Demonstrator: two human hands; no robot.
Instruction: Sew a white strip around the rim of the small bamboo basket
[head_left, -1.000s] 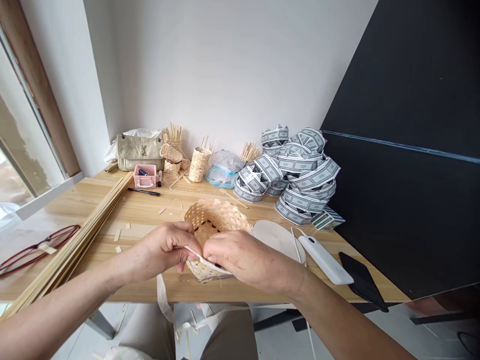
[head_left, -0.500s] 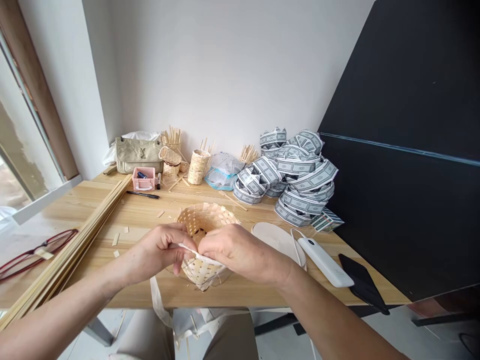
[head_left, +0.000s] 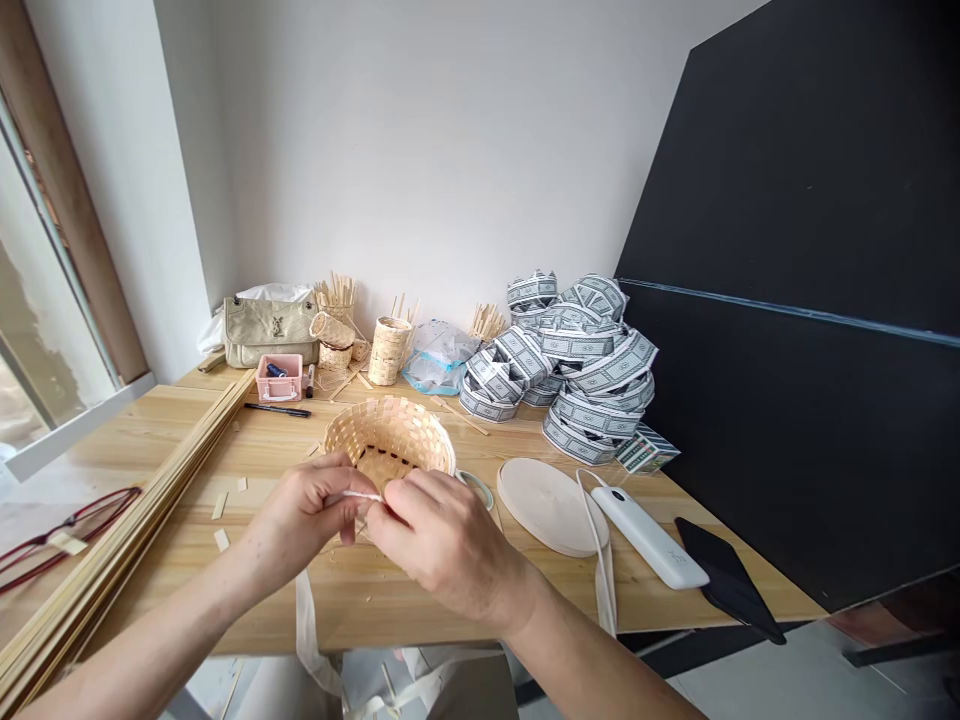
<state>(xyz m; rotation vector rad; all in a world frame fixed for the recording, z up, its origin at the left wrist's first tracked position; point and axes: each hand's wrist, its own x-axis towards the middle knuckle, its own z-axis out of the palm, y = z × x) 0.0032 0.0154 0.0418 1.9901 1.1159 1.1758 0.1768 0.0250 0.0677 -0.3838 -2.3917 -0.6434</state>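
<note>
A woven bamboo-strip basket [head_left: 390, 425] stands before me on the wooden table, its near side mostly behind my hands. My left hand [head_left: 311, 505] is closed in a pinch on a narrow white cloth tape [head_left: 356, 495] at the near rim. The fingers of my right hand [head_left: 444, 540] are also pressed together at the tape, touching or nearly touching the left fingertips. Whether they grip the tape itself or something thin like a thread is hidden. A loose tape length [head_left: 306, 615] hangs below my left hand over the table edge.
Right of the basket lie scissors [head_left: 478, 487], a flat roll of pale tape [head_left: 551, 505], a white power bank [head_left: 652, 540] and a dark phone [head_left: 724, 575]. Long bamboo strips [head_left: 150, 490] run along the left. Patterned grey-white bands [head_left: 592, 370] pile up behind.
My right hand has drawn nearer and turned, its fingers now level with the left pinch. The basket appears turned or tilted, showing more of its inside, and scissor handles now show beside it.
</note>
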